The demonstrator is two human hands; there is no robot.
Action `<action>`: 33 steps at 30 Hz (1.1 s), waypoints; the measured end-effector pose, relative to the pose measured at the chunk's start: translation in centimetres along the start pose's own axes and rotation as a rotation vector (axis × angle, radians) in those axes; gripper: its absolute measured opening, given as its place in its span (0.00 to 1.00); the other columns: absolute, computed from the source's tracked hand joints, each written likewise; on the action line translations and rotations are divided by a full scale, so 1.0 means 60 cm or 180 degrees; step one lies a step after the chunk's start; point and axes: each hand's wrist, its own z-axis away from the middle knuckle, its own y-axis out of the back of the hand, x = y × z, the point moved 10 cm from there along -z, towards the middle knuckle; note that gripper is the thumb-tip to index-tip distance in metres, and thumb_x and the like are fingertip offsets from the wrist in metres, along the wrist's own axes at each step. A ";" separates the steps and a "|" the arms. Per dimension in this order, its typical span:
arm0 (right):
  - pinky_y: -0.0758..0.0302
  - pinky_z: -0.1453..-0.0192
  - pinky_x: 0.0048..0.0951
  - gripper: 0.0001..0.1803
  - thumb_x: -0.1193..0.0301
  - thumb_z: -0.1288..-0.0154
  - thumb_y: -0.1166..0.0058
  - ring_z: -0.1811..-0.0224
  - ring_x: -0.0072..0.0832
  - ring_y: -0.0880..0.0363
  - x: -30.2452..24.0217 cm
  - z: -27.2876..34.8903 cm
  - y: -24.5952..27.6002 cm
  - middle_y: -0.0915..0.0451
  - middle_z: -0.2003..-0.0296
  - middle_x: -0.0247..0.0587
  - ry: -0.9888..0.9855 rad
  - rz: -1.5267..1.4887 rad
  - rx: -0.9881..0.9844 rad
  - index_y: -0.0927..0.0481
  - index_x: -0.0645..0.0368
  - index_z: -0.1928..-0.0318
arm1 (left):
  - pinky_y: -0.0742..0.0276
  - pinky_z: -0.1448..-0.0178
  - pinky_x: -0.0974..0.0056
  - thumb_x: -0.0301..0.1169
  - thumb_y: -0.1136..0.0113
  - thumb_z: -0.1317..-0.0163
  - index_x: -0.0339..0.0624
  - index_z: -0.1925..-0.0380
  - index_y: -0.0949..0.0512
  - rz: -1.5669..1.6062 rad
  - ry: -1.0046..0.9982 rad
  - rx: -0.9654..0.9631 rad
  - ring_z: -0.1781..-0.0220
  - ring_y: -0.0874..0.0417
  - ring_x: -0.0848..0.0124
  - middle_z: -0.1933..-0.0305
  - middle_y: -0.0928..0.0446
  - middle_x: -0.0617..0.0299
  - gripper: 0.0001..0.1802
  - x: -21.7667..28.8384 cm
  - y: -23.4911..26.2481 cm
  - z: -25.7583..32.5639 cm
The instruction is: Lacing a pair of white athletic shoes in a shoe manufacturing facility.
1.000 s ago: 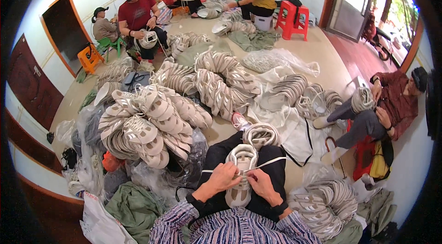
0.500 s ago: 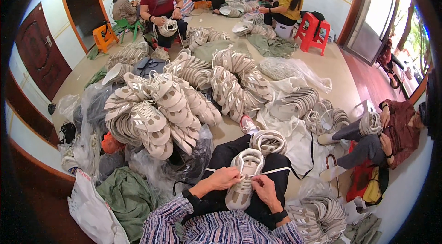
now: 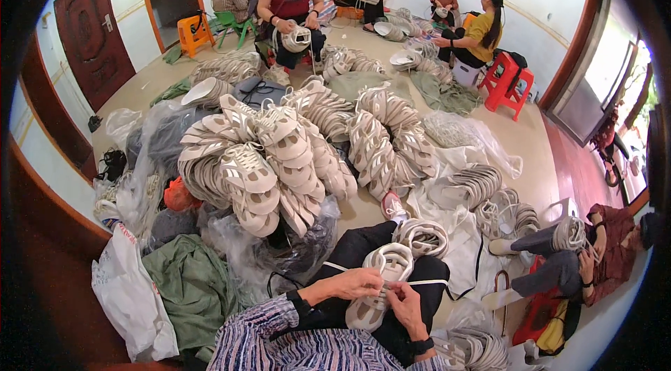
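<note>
While the shoe [image 3: 363, 314] sits on my lap [image 3: 356, 248], toe toward me, there's a strip of bare floor [image 3: 363, 210] ahead-left of it, past my knee. Left hand [image 3: 359, 283] and right hand [image 3: 407, 307] meet over its front, fingertips pinched narrow on the lace [image 3: 430, 281], one end trailing right across my leg. Now, around: a ring of uppers [image 3: 421, 238] sits just beyond the shoe's collar, crowding that side. White cloth [image 3: 451, 252] spreads farther right, a cane [image 3: 506, 294] past it. A big heap [image 3: 258, 161] blocks the way ahead-left, green cloth [image 3: 189, 287] lies well left, and a co-worker [image 3: 611, 252] sits well to the right. Harder to make out: my hands cover the shoe's middle, so I can't see which eyelet the lace runs through. Right of the shoe and nearer me, a stack [image 3: 479, 350] is cut off by the view's lower rim.
</note>
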 end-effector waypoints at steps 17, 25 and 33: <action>0.28 0.73 0.28 0.06 0.74 0.42 0.48 0.80 0.27 0.25 -0.151 0.020 -0.098 0.25 0.81 0.42 0.0800 0.0807 -0.1396 0.22 0.66 0.70 | 0.29 0.69 0.63 0.42 0.51 0.39 0.34 0.73 0.22 0.0492 0.1474 0.0023 0.78 0.25 0.68 0.82 0.25 0.57 0.20 -0.058 0.016 0.035; 0.26 0.70 0.30 0.08 0.72 0.44 0.46 0.76 0.37 0.21 -0.201 0.060 -0.114 0.22 0.76 0.50 0.0915 0.1257 -0.1565 0.21 0.65 0.67 | 0.30 0.73 0.55 0.36 0.43 0.51 0.35 0.75 0.21 -0.1097 0.1648 -0.0316 0.77 0.22 0.56 0.78 0.23 0.50 0.13 -0.035 -0.005 -0.011; 0.27 0.64 0.22 0.09 0.81 0.44 0.49 0.66 0.25 0.23 -0.145 0.004 -0.027 0.24 0.62 0.43 0.1245 0.0815 -0.0695 0.21 0.64 0.61 | 0.33 0.64 0.65 0.37 0.40 0.44 0.34 0.75 0.24 0.2183 -0.0428 -0.0906 0.67 0.26 0.71 0.73 0.26 0.61 0.14 0.188 0.026 0.062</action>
